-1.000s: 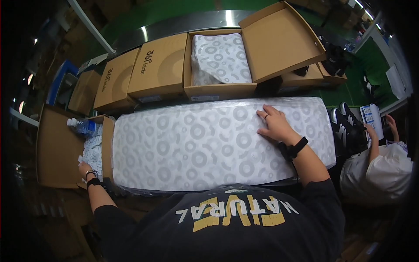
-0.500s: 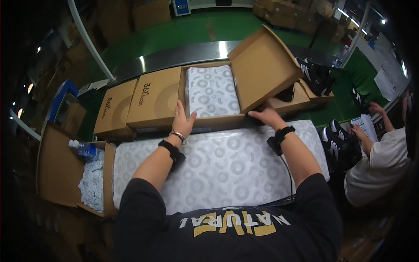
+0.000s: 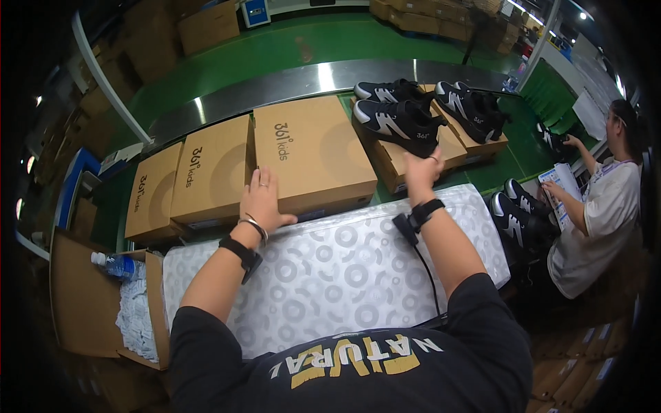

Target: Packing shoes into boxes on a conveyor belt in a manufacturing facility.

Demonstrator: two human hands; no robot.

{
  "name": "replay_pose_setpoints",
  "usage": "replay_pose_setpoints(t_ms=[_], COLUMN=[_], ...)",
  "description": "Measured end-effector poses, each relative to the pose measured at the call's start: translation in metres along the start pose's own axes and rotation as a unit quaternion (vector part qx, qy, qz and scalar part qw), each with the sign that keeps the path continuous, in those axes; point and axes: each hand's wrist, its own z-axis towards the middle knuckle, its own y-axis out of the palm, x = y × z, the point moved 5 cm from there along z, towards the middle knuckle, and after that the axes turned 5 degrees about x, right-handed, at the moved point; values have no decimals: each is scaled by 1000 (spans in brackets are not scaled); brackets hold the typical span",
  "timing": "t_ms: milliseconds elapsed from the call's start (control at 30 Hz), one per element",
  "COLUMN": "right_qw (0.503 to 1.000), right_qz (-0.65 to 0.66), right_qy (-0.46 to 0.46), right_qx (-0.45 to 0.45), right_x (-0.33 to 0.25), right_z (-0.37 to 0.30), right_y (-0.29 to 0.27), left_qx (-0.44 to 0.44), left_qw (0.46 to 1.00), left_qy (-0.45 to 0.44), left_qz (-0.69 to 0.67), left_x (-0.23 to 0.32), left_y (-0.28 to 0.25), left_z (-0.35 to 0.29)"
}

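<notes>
One paper stack (image 3: 344,275), white with grey rings and glossy on top, lies in front of the person. Just beyond its left and middle part stand three closed boxes in a row: the small box (image 3: 147,199), the middle box (image 3: 215,168) and the large box (image 3: 320,148).

The left hand (image 3: 261,205) is spread and grasps nothing; it rests at the large box's near left corner, by the stack's far edge. The right hand (image 3: 421,171), past the stack's far right part, is at the heel of the front shoe (image 3: 392,124). Its fingertips are partly hidden, so I cannot tell whether they grip the shoe.

Beyond the stack's right part are two more boxes, the near box (image 3: 389,162) and the far box (image 3: 485,148). Four black shoes sit over them, in two pairs: the front shoe with its mate (image 3: 389,90), and a second pair (image 3: 475,113). Another pair (image 3: 518,217), two shoes, lies just right of the stack.

Left of the stack is one open carton (image 3: 82,296) with one bottle (image 3: 113,265) and many white slips (image 3: 138,316), too many to count. Farther right of the stack, one co-worker (image 3: 606,206) has one hand on a printed sheet (image 3: 566,196) and the other near dark footwear (image 3: 551,140).
</notes>
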Motion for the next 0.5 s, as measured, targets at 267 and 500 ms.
replay_pose_setpoints(t_ms=[267,500], right_qw=[894,901], right_qz=[245,-186], right_qy=[232,-386], right_qx=[-294,-71], right_x=[24,-102], right_z=[-73,24], right_y=[53,-1], left_qx=[7,-131], left_qw=[997,983], left_qy=[-28,-127], left_qz=[70,34], left_x=[-43,-45], left_y=[52,46], left_z=[22,19])
